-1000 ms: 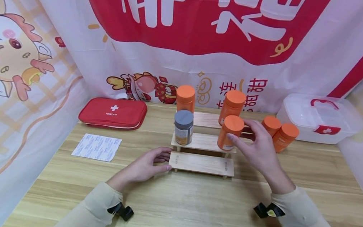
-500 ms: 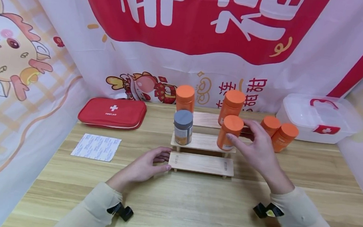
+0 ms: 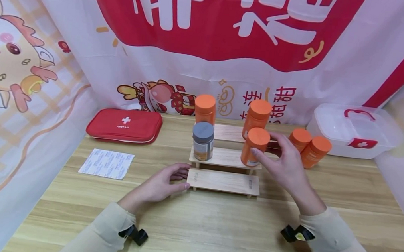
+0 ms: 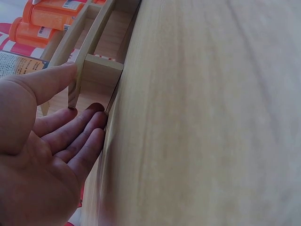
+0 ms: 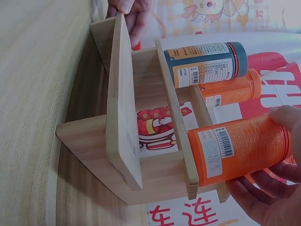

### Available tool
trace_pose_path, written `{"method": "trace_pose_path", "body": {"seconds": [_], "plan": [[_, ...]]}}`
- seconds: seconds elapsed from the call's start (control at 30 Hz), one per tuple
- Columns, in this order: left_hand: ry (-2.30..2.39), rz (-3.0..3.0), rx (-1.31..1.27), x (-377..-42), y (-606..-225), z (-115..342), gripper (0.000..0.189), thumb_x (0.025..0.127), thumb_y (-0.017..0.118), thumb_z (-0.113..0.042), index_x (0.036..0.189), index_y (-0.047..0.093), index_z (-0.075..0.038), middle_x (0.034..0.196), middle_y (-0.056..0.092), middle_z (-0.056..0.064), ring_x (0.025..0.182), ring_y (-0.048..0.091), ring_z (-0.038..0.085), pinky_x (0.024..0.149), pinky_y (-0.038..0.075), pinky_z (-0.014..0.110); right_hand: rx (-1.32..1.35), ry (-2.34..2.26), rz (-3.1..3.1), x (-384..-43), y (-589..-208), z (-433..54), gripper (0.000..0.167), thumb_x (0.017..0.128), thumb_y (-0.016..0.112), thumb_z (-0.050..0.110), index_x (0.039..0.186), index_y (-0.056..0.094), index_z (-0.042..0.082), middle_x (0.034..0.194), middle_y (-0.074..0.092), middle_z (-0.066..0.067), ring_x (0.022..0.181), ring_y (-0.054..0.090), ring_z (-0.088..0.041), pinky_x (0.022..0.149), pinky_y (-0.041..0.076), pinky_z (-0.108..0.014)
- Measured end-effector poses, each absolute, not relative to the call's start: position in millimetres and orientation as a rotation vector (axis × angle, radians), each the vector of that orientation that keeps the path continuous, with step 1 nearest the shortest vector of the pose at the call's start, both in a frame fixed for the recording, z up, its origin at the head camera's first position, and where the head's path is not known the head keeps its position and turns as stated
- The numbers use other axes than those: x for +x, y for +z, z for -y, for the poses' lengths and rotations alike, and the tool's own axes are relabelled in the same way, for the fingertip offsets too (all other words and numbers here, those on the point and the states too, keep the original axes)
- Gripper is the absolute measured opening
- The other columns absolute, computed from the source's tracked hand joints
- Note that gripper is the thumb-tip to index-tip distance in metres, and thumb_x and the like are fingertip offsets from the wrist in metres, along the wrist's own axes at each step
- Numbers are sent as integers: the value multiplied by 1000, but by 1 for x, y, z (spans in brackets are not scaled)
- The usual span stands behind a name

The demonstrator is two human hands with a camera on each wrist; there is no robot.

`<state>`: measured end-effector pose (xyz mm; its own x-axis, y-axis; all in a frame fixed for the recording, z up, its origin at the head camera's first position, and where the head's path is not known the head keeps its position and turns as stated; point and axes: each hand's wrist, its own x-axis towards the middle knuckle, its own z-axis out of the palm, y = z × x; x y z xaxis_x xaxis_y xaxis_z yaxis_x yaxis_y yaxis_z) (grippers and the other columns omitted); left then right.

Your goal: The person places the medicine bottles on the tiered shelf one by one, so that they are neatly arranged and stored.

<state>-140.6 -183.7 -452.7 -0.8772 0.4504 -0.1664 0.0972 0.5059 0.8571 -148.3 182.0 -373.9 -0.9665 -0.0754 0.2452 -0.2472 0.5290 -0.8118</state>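
A three-tier wooden step rack stands on the table in the head view. My left hand holds the left end of its lowest tier, thumb on the upper side and a fingertip at the underside in the left wrist view. With my right hand I grip an orange bottle that stands upright at the right end of the middle tier, its base on the board. A grey-capped bottle occupies the left end of that tier. Two more orange bottles, left and right, stand on the top tier, partly hidden.
Two orange bottles stand on the table right of my right hand. Behind them is a clear plastic box with a red handle. At left lie a red first-aid pouch and a white printed sheet. A printed cloth hangs behind.
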Motion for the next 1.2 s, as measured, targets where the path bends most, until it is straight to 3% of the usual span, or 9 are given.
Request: {"method": "trace_pose_path", "body": {"seconds": [0.33, 0.43, 0.53, 0.6, 0.9, 1.2], "plan": [[1320, -2381, 465, -140, -454, 184, 62, 104, 74, -23, 158, 50, -6, 149, 64, 15, 140, 62, 36, 123, 48, 56, 312, 1388, 2565, -143, -373, -186, 62, 98, 82, 30, 151, 57, 9, 146, 63, -14, 126, 67, -36, 111, 58, -57], [1327, -2375, 460, -140, -453, 184, 62, 104, 74, -23, 158, 50, -6, 150, 64, 15, 140, 61, 36, 123, 48, 56, 337, 1374, 2519, -140, -373, -189, 60, 97, 84, 24, 150, 58, 8, 143, 65, -14, 124, 69, -35, 108, 61, -33], [1335, -2372, 450, -139, -452, 184, 62, 103, 74, -22, 158, 50, -5, 150, 64, 15, 140, 61, 36, 124, 47, 56, 360, 1384, 2484, -138, -373, -193, 58, 97, 83, 18, 148, 60, 7, 140, 66, -14, 122, 69, -35, 101, 54, -8], [1337, -2372, 447, -139, -452, 183, 62, 103, 74, -22, 158, 50, -5, 150, 64, 15, 141, 61, 36, 124, 47, 56, 370, 1398, 2464, -137, -373, -196, 56, 97, 83, 15, 147, 61, 6, 139, 66, -15, 121, 69, -35, 98, 49, -1], [1325, -2379, 451, -139, -453, 184, 62, 103, 74, -23, 158, 50, -6, 151, 64, 15, 141, 61, 36, 124, 47, 56, 350, 1367, 2384, -131, -375, -212, 46, 96, 82, 8, 140, 66, 5, 131, 69, -13, 113, 65, -7, 98, 50, -2], [1328, -2375, 449, -140, -454, 184, 63, 104, 74, -23, 158, 50, -5, 151, 64, 15, 141, 61, 36, 124, 47, 56, 311, 1327, 2345, -128, -379, -230, 44, 94, 81, 1, 136, 67, 1, 125, 69, -12, 108, 66, 1, 96, 51, -1]]}}
